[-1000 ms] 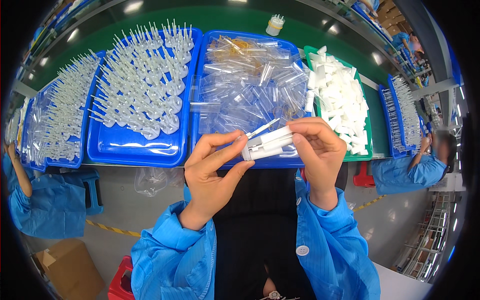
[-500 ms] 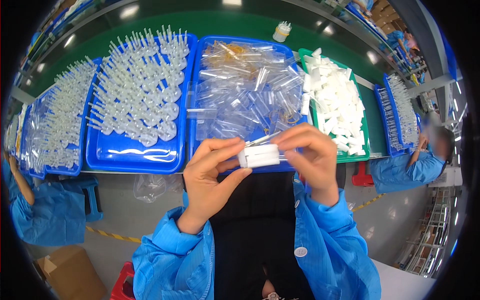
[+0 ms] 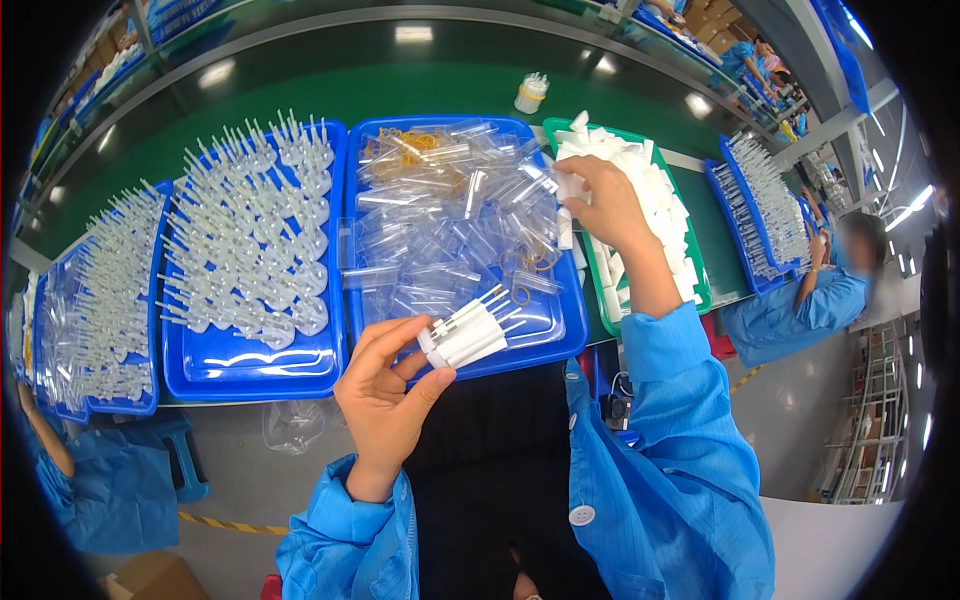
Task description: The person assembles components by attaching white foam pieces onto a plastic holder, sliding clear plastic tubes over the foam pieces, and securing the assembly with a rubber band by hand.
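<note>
**Bundle of white sticks held one-handed, a few tips loose**

Bundle of white plastic sticks (image 3: pixel 468 336) sits in the left hand (image 3: pixel 385 400), pinched between thumb and fingertips at its lower-left end, just over the near rim of the middle blue tray (image 3: pixel 560 345). The fingers are closed around that end only; the rest of the bundle stands free in the air.

Its long axis runs from lower left to upper right. The blunt white ends lie toward the palm, and the thin clear tips point up and right, toward the clear sleeves (image 3: pixel 450 225) heaped in that tray. The tips are fanned a little rather than lying flush, so the pieces do not look tightly packed.

That is where trouble could come from, in my judgement. With only one hand gripping, and at one end, a small loosening of the thumb could let an outer stick slide out and drop into the heap of clear sleeves, where it would be hard to pick out, or fall past the tray edge toward the lap. The fanned tips could also catch on a sleeve or on one of the rubber bands (image 3: pixel 520 293) lying in the tray.

The right hand (image 3: pixel 603 205) is well apart, reaching over the green tray (image 3: pixel 600 290) with its fingers curled onto a white foam block (image 3: pixel 568 185) at the near edge of the pile. Pulling one piece from that stacked pile could tip its neighbours over the tray rim.
</note>
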Demonstrator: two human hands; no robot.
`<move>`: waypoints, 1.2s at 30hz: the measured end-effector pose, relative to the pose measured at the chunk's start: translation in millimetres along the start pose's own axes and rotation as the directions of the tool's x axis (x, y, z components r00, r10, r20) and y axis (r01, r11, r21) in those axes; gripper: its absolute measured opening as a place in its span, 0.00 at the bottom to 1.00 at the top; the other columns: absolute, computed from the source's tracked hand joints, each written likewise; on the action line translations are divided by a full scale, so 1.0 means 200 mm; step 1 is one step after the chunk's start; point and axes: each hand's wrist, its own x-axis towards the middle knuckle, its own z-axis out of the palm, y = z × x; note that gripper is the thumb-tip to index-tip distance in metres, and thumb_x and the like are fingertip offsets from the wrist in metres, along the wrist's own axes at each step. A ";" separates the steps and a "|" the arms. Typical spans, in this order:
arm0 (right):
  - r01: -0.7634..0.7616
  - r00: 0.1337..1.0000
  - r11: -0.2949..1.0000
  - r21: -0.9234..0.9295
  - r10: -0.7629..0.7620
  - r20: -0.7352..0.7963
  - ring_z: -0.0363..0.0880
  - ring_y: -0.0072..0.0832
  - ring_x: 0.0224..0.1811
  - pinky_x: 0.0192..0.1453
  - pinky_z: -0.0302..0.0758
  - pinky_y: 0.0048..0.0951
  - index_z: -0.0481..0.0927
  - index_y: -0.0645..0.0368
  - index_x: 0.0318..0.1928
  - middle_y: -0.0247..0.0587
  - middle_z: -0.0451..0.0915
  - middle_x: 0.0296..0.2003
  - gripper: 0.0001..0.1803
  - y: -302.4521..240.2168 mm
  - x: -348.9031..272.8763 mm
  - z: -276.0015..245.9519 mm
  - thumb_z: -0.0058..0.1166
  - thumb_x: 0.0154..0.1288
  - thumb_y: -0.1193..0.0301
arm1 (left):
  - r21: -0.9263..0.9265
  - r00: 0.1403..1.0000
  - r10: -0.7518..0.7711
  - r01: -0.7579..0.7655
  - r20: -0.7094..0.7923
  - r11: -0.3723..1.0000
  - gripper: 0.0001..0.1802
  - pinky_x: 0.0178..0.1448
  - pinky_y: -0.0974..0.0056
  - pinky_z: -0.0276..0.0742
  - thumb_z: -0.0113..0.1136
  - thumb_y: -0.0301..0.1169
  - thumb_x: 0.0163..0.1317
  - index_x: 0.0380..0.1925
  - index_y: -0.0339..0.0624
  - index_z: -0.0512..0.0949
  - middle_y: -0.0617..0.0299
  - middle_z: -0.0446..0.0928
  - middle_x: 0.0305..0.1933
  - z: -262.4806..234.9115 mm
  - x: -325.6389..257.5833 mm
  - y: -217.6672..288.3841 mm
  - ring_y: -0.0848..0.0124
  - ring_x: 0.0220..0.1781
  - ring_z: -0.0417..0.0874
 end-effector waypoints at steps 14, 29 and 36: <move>-0.083 0.996 0.981 -0.174 0.088 0.019 0.80 0.44 0.35 0.39 0.75 0.41 0.79 0.55 0.37 0.40 0.81 0.35 0.10 -0.04 0.02 0.05 0.57 0.51 0.73 | 0.060 0.997 0.075 -0.076 0.028 0.995 0.25 0.59 0.59 0.81 0.64 0.10 0.49 0.50 0.32 0.76 0.50 0.70 0.54 0.02 0.00 0.01 0.58 0.58 0.76; -0.126 0.988 0.992 0.032 0.122 0.089 0.76 0.44 0.50 0.52 0.73 0.38 0.73 0.54 0.47 0.43 0.77 0.46 0.24 0.01 0.01 0.03 0.58 0.45 0.80 | 0.070 0.997 0.064 -0.068 0.049 0.995 0.25 0.58 0.58 0.80 0.64 0.09 0.48 0.49 0.30 0.76 0.50 0.70 0.54 0.02 0.00 -0.01 0.58 0.58 0.76; -0.121 0.991 0.990 0.074 0.116 0.067 0.76 0.42 0.45 0.47 0.75 0.39 0.79 0.52 0.42 0.42 0.72 0.43 0.19 -0.01 -0.01 0.04 0.62 0.45 0.76 | 0.109 1.000 0.017 -0.019 0.018 0.994 0.25 0.61 0.56 0.76 0.62 0.11 0.47 0.49 0.30 0.74 0.51 0.69 0.54 0.02 -0.01 0.02 0.60 0.59 0.73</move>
